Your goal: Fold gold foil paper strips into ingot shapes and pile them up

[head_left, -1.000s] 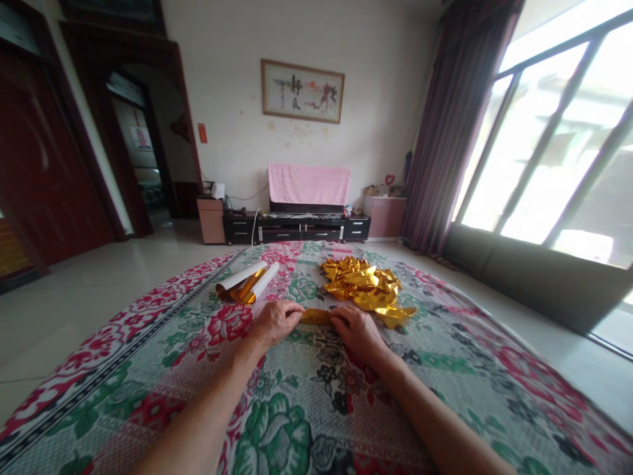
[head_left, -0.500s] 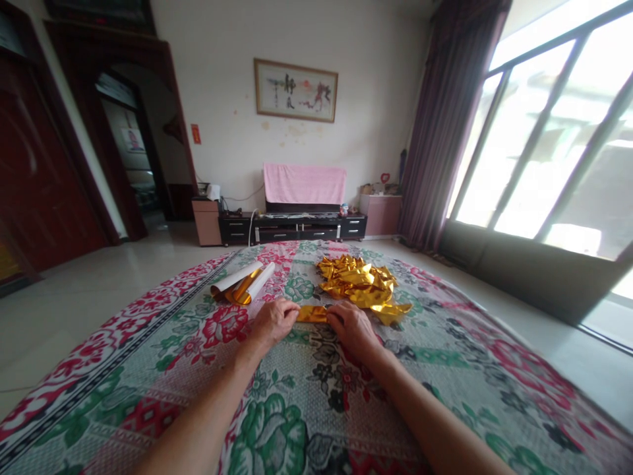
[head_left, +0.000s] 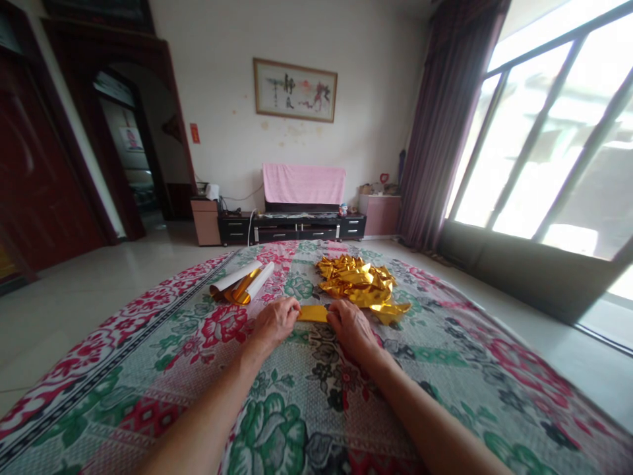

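A flat, narrow strip of gold foil paper [head_left: 313, 313] is stretched between my two hands, just over the patterned cloth [head_left: 277, 429]. Its left end is pinched by my left hand [head_left: 277, 319], fingers closed. On the opposite end, my right hand [head_left: 350, 324] has its fingers closed as well. Beyond my right hand lies a heap of folded gold foil pieces [head_left: 359, 280], one of them close to my knuckles. Rolled sheets [head_left: 242, 284], white outside and gold inside, rest beyond my left hand.
A low black TV cabinet [head_left: 284, 234] stands past the far edge of the cloth, with a pink towel [head_left: 304, 183] draped over something on it. Large windows and a purple curtain [head_left: 430, 132] are on the right. A red door [head_left: 44, 171] is at the left.
The gold foil strip now looks smoother and more evenly lit between my hands. My hands have barely moved, and the heap and rolled sheets lie as before.
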The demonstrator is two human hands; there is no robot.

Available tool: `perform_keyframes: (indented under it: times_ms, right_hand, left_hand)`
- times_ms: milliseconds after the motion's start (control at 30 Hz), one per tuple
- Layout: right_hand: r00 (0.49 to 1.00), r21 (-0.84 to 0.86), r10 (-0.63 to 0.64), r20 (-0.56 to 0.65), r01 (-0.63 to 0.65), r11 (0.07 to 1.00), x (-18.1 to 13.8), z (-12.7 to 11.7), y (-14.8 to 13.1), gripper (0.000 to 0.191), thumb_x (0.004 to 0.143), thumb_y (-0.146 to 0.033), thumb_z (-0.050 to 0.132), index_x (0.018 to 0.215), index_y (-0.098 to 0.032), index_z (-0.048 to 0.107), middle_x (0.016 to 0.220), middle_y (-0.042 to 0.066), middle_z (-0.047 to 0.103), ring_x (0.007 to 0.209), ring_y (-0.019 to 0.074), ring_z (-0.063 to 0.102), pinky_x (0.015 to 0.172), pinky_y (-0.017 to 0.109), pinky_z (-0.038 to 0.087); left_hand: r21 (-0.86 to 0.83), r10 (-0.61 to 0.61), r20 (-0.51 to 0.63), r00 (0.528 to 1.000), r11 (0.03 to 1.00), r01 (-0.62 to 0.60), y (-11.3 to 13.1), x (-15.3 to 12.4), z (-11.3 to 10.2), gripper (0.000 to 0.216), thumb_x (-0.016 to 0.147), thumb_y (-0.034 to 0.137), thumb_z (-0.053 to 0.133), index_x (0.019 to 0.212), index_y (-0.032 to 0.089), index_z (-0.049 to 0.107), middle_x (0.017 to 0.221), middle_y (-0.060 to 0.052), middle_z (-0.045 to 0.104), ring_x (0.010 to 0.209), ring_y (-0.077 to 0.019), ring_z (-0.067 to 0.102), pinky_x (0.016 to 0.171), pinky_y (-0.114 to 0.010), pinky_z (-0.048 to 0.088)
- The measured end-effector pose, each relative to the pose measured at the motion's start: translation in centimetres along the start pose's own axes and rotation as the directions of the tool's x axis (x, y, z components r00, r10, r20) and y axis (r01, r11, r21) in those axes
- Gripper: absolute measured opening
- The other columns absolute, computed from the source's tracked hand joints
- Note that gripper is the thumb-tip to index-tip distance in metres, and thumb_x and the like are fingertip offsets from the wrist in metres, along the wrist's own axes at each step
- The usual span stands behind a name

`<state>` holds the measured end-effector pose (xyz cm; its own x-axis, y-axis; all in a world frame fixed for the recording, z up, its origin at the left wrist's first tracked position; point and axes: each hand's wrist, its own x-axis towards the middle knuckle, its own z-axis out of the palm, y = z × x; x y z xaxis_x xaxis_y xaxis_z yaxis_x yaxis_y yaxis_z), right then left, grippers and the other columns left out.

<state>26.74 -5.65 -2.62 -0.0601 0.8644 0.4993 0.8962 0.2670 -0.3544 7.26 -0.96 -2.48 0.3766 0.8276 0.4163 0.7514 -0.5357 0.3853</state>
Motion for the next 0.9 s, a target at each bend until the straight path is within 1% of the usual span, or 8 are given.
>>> perform_keyframes:
  times_ms: [100, 200, 433, 567, 700, 800, 900]
  right_hand:
    - [1.000, -0.020, 0.011, 0.011, -0.011, 1.000, 0.1, -0.1, -0.3, 0.007, 0.082, -0.019, 0.048, 0.078, -0.017, 0.053, 0.078, 0.003, 0.056, 0.075, 0.0135, 0.050, 0.070, 0.022, 0.035]
    - [1.000, -0.029, 0.002, 0.018, -0.002, 1.000, 0.0, -0.2, -0.5, 0.010, 0.083, -0.020, 0.046, 0.077, -0.017, 0.054, 0.078, 0.004, 0.056, 0.074, 0.0135, 0.050, 0.069, 0.022, 0.035]
    - [0.999, -0.017, -0.007, 0.047, 0.008, 1.000, 0.2, -0.3, -0.5, 0.015, 0.084, -0.020, 0.047, 0.077, -0.019, 0.060, 0.080, 0.004, 0.057, 0.076, 0.0136, 0.050, 0.070, 0.022, 0.035]
    - [0.995, -0.018, -0.044, 0.094, 0.046, 0.999, 0.2, -0.5, -0.3, 0.019, 0.085, -0.018, 0.046, 0.080, -0.020, 0.064, 0.081, 0.004, 0.056, 0.078, 0.0138, 0.050, 0.071, 0.022, 0.036]
    - [0.992, -0.018, -0.107, 0.065, 0.108, 0.994, -0.1, -0.5, -0.2, 0.020, 0.086, -0.020, 0.044, 0.083, -0.020, 0.064, 0.084, 0.005, 0.055, 0.081, 0.0143, 0.051, 0.076, 0.024, 0.037]
    - [0.990, -0.023, -0.134, 0.042, 0.135, 0.991, -0.4, -0.5, -0.4, 0.015, 0.084, -0.024, 0.049, 0.084, -0.019, 0.063, 0.085, 0.005, 0.054, 0.084, 0.0152, 0.051, 0.079, 0.026, 0.037]
    - [0.990, -0.024, -0.135, 0.030, 0.136, 0.990, -0.5, -0.5, -0.6, 0.011, 0.079, -0.024, 0.054, 0.085, -0.018, 0.062, 0.088, 0.006, 0.055, 0.086, 0.0165, 0.051, 0.081, 0.027, 0.038]
  left_hand:
    - [0.014, 0.005, 0.008, 1.000, 1.000, -0.006, -0.3, 0.0, 0.2, 0.016, 0.081, 0.020, 0.045, 0.084, 0.021, 0.060, 0.083, -0.002, 0.062, 0.079, -0.0139, 0.058, 0.075, -0.024, 0.041]
    - [0.017, 0.022, 0.005, 1.000, 1.000, -0.022, -0.4, 0.0, 0.3, 0.017, 0.082, 0.020, 0.045, 0.085, 0.022, 0.062, 0.083, -0.002, 0.062, 0.080, -0.0144, 0.058, 0.076, -0.025, 0.041]
    - [0.038, 0.042, 0.015, 0.999, 0.998, -0.042, -0.7, -0.1, 0.4, 0.025, 0.083, 0.023, 0.044, 0.088, 0.025, 0.068, 0.080, -0.002, 0.059, 0.075, -0.0134, 0.057, 0.073, -0.023, 0.042]
    - [0.006, 0.128, 0.055, 0.990, 0.992, -0.128, -0.7, -0.3, -0.2, 0.025, 0.082, 0.023, 0.046, 0.091, 0.024, 0.069, 0.082, -0.003, 0.059, 0.076, -0.0132, 0.057, 0.071, -0.023, 0.044]
    - [-0.005, 0.221, 0.080, 0.972, 0.975, -0.221, -0.7, -0.4, -0.7, 0.024, 0.082, 0.023, 0.047, 0.093, 0.022, 0.069, 0.082, -0.003, 0.057, 0.076, -0.0123, 0.056, 0.072, -0.021, 0.044]
    - [0.041, 0.248, 0.071, 0.966, 0.967, -0.251, -0.6, -0.4, -0.7, 0.025, 0.086, 0.023, 0.044, 0.089, 0.022, 0.068, 0.081, -0.003, 0.056, 0.077, -0.0115, 0.055, 0.073, -0.021, 0.043]
    - [0.077, 0.245, 0.055, 0.968, 0.966, -0.249, -0.6, -0.4, -0.7, 0.026, 0.088, 0.025, 0.040, 0.087, 0.022, 0.066, 0.081, -0.002, 0.055, 0.079, -0.0117, 0.055, 0.073, -0.021, 0.043]
